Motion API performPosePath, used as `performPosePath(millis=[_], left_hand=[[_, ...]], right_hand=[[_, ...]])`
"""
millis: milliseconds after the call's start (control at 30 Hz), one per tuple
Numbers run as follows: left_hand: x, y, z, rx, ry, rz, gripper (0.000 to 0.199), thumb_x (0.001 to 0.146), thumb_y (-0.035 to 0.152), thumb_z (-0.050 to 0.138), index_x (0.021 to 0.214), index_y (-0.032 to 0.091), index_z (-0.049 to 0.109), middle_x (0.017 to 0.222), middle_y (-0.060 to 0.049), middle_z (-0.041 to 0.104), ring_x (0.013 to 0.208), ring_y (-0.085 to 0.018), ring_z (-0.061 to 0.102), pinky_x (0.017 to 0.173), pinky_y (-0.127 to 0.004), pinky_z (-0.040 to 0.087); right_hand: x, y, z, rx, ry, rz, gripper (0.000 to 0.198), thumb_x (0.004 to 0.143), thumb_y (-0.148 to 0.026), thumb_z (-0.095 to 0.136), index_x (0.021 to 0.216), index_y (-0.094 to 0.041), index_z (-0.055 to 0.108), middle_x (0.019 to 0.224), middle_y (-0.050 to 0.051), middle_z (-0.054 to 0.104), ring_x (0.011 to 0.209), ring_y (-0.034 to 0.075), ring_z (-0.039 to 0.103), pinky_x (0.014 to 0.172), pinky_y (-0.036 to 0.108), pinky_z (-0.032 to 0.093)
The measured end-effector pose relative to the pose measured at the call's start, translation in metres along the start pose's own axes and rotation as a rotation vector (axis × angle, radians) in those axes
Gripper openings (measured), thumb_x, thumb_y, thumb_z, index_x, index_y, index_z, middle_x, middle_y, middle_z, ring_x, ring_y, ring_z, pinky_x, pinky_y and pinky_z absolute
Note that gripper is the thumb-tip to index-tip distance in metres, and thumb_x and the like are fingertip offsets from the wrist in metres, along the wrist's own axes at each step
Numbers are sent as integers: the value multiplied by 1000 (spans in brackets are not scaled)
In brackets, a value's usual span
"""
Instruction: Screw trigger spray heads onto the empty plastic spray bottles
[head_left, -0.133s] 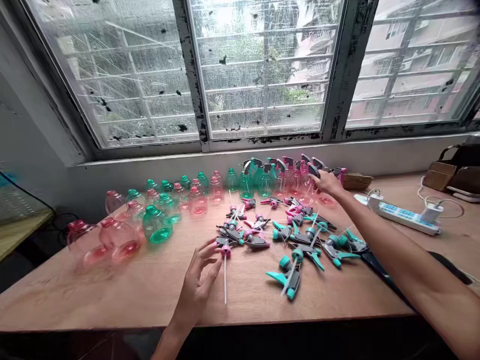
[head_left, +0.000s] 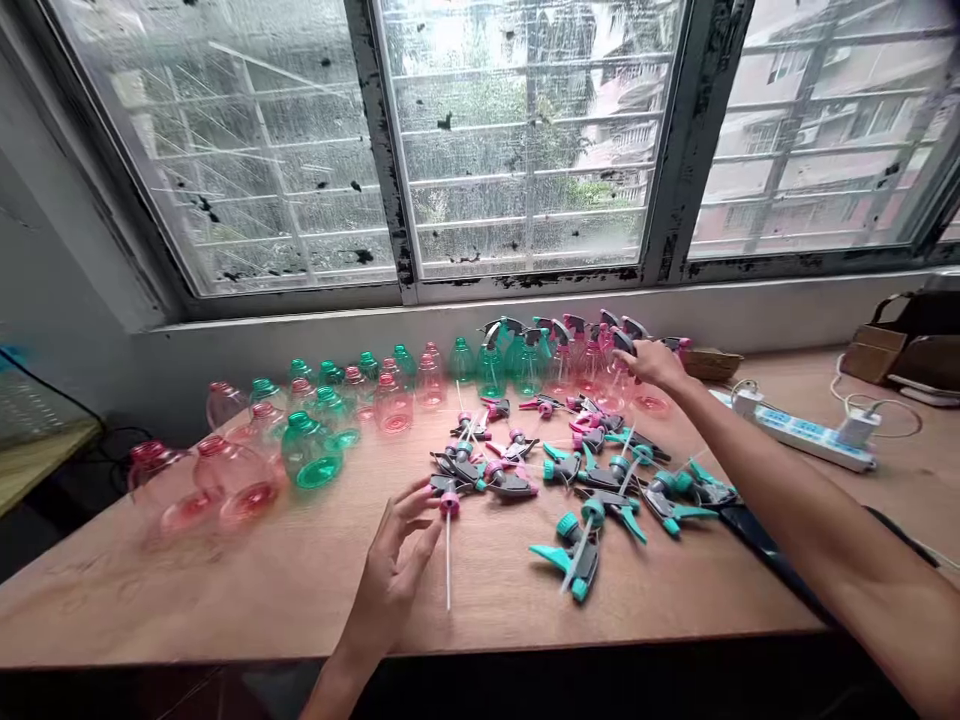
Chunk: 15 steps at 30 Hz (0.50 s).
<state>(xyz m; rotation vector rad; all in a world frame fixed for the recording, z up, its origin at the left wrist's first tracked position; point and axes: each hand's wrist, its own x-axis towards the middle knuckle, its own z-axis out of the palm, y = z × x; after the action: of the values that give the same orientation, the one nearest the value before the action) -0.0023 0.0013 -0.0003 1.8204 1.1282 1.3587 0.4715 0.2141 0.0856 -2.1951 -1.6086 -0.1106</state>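
Observation:
My left hand (head_left: 401,545) reaches in from the front edge, thumb and fingers apart. Its fingertips touch or nearly touch a spray trigger head (head_left: 448,500) with a pink collar, whose straw points toward me. At the back right, my right hand (head_left: 651,362) is closed around the grey and pink top of a spray bottle (head_left: 624,345); its fingers are partly hidden behind the hand. Pink-and-grey trigger heads (head_left: 514,487) and teal-and-grey trigger heads (head_left: 583,565) lie heaped between my hands.
Clear pink bottles (head_left: 238,480) and green bottles (head_left: 313,455) without tops stand on the left of the wooden table (head_left: 300,590). Bottles with trigger tops (head_left: 529,365) line the back wall. To the right are a power strip (head_left: 810,435), a dark phone-like slab (head_left: 765,545) and a brown box (head_left: 896,345).

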Motion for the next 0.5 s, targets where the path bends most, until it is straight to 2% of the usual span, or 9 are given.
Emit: performPosePath(millis=[133,300,500], left_hand=[[0,2,0,-5,1,5,29,99,36,59,127,29,61,147,-8,51,124,-26,61,103,-37,49],[0,4,0,-18,-8,10,28,99,35,59,126,29,61,145,-9,53,121,-25,63,102,-36,50],[1,5,2,-51,-33,14,27,99,34,58,126,29,61,148,-8,48,117,-24,65,101,-36,51]], right_hand=[[-1,-4,-4,-24,37,21,45,100,-52,50,104,-13,72,98,21,76,97,35,72,80,41,53],[-10,-7,0,-10,92,48,44,98,-47,50,109,-10,72,103,24,76,99,37,72,80,42,54],[-17,-6,6,37,164,77,46,99,-45,49,118,-6,67,108,27,74,101,39,71,80,44,54]])
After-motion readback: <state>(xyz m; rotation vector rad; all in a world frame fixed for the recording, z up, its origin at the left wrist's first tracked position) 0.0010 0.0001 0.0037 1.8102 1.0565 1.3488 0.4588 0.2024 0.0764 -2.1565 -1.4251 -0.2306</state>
